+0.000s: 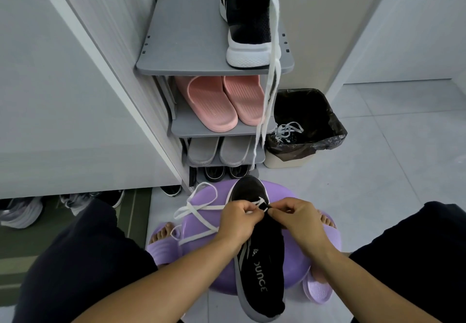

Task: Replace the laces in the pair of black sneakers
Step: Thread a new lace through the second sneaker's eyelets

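Sneaker: rested toe-out on the purple stool, eyelets kept within reach.
Left hand: grip pinched on the lace.
Right hand: grip pinched at an eyelet, steadying it for threading.
Second sneaker: parked on the top shelf.

We observe both forearms bare, entering from the lower edge and converging toward the centre. The left hand is knuckles-up, its fingers curled inward and the thumb and forefinger pinched together at the tip. The right hand mirrors it, fingers folded, thumb and forefinger closed in a fine pinch. We note the two pinch points lie just beside each other, almost touching. Both wrists are held roughly level, slightly bent. Each grip is tight on a thin strand; the remaining fingers are tucked under the palms.
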The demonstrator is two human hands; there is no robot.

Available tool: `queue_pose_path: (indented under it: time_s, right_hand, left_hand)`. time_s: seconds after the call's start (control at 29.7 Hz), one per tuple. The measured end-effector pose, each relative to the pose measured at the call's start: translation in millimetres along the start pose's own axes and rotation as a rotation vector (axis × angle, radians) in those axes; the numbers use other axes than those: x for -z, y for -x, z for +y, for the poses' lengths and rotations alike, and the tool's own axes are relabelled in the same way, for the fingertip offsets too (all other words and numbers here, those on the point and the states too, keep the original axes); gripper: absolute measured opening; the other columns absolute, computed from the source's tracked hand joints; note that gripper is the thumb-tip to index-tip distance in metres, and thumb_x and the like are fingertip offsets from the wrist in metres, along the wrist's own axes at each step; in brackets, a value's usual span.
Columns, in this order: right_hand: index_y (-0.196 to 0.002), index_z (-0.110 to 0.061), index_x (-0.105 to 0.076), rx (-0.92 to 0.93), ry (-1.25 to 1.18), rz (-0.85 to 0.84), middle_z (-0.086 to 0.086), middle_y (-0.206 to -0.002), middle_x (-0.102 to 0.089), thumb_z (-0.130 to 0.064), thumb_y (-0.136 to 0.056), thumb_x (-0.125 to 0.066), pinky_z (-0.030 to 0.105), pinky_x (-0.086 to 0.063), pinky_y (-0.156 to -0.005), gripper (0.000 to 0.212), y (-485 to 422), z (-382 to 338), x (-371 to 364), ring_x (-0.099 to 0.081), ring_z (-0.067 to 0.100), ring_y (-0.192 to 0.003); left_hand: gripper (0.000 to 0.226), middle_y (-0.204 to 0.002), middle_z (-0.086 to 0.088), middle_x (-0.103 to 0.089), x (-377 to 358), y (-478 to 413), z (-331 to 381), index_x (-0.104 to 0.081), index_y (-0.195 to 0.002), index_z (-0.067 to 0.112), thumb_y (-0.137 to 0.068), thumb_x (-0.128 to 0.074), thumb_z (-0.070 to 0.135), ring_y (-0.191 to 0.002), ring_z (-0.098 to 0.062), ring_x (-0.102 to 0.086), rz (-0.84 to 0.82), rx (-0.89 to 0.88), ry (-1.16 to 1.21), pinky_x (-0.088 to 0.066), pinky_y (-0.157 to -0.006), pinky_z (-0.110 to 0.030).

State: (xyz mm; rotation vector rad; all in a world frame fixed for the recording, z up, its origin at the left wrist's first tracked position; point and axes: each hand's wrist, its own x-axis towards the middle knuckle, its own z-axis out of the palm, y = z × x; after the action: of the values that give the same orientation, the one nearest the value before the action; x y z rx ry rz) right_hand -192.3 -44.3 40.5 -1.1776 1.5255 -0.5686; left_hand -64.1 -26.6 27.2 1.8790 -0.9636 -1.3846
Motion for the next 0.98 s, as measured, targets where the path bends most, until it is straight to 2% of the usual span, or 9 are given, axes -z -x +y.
queue_pose_path:
  time_s: [0.07, 0.13, 0.24, 0.51, 0.61, 0.67, 0.78, 0.84, 0.98]
  right_hand:
    - [-0.069, -0.023, -0.069, 0.034, 0.035, 0.012, 0.009, -0.075, -0.071, -0.002, -0.079, -0.068, 0.032, -0.052, -0.075, 0.023, 2.5, 0.1, -1.2, -0.062, 0.017, -0.069]
    - [-0.069, -0.024, -0.067, 0.066, 0.071, 0.010, 0.003, -0.074, -0.071, -0.002, -0.080, -0.067, 0.021, -0.050, -0.071, 0.024, 3.9, 0.2, -1.8, -0.062, 0.009, -0.068]
    - [-0.071, -0.023, -0.065, 0.098, 0.157, 0.003, -0.006, -0.071, -0.067, -0.004, -0.080, -0.067, 0.007, -0.043, -0.064, 0.021, 1.5, -0.7, -0.4, -0.059, 0.002, -0.062]
    - [-0.067, -0.020, -0.068, -0.078, -0.011, -0.001, 0.005, -0.068, -0.067, 0.002, -0.077, -0.065, 0.028, -0.050, -0.071, 0.024, -9.4, 3.4, -2.3, -0.057, 0.017, -0.066]
    - [-0.070, -0.015, -0.068, -0.013, 0.154, 0.000, 0.000, -0.066, -0.065, -0.004, -0.077, -0.066, 0.015, -0.044, -0.062, 0.014, -12.9, 2.6, -3.6, -0.054, 0.011, -0.061]
    - [-0.068, -0.016, -0.069, 0.017, 0.194, -0.001, 0.002, -0.069, -0.067, -0.005, -0.077, -0.067, 0.016, -0.044, -0.064, 0.015, -14.7, 2.5, -3.6, -0.056, 0.011, -0.063]
    - [-0.064, -0.013, -0.069, -0.088, -0.093, -0.030, 0.007, -0.068, -0.068, 0.003, -0.079, -0.066, 0.027, -0.051, -0.070, 0.021, -13.3, 4.0, -2.7, -0.060, 0.017, -0.066]
    - [-0.067, -0.006, -0.069, -0.181, -0.292, -0.062, 0.005, -0.063, -0.068, 0.007, -0.081, -0.063, 0.019, -0.053, -0.062, 0.020, -10.3, 2.8, -1.8, -0.062, 0.014, -0.061]
    - [-0.078, -0.001, -0.070, -0.215, -0.363, -0.088, 0.007, -0.065, -0.069, 0.010, -0.081, -0.060, 0.016, -0.055, -0.060, 0.015, -9.5, 1.0, 1.4, -0.063, 0.014, -0.060]
  left_hand:
    - [0.015, -0.069, 0.003, -0.062, 0.9, -1.3, 1.9, -0.064, -0.068, 0.017, -0.080, -0.065, 0.008, -0.070, -0.011, -0.059, -0.010, 0.027, -0.008, -0.048, -0.068, -0.022]
    - [0.018, -0.069, 0.001, -0.061, 2.4, -2.8, 2.7, -0.062, -0.065, 0.017, -0.080, -0.065, 0.007, -0.069, -0.011, -0.058, -0.028, 0.051, -0.010, -0.047, -0.066, -0.021]
    - [0.012, -0.077, -0.002, -0.065, 2.9, -3.0, 2.0, -0.066, -0.071, 0.013, -0.082, -0.064, 0.008, -0.077, -0.014, -0.061, -0.044, 0.027, -0.016, -0.049, -0.072, -0.023]
    - [0.008, -0.081, 0.001, -0.064, 0.7, -4.5, 2.9, -0.070, -0.081, 0.009, -0.082, -0.063, 0.010, -0.082, -0.012, -0.060, -0.019, -0.052, -0.149, -0.047, -0.078, -0.025]
    - [0.007, -0.086, -0.001, -0.066, 0.5, -6.6, 1.3, -0.069, -0.082, 0.009, -0.083, -0.062, 0.011, -0.088, -0.015, -0.062, -0.016, -0.054, -0.190, -0.047, -0.079, -0.026]
    - [0.008, -0.086, -0.001, -0.065, 0.9, -6.3, 1.4, -0.069, -0.083, 0.009, -0.083, -0.061, 0.011, -0.087, -0.015, -0.062, -0.015, -0.041, -0.175, -0.048, -0.079, -0.026]
    - [0.009, -0.078, 0.002, -0.063, 1.5, -4.1, 1.9, -0.067, -0.076, 0.014, -0.083, -0.062, 0.010, -0.080, -0.012, -0.060, -0.021, -0.009, -0.070, -0.049, -0.078, -0.027]
    - [0.014, -0.075, 0.003, -0.062, 2.0, -3.1, 2.0, -0.065, -0.071, 0.017, -0.082, -0.063, 0.008, -0.078, -0.012, -0.060, -0.017, -0.006, -0.033, -0.050, -0.079, -0.027]
    - [0.019, -0.076, -0.001, -0.064, 3.3, -3.0, 1.6, -0.064, -0.066, 0.020, -0.082, -0.064, 0.009, -0.078, -0.013, -0.060, -0.046, -0.011, -0.037, -0.051, -0.080, -0.030]
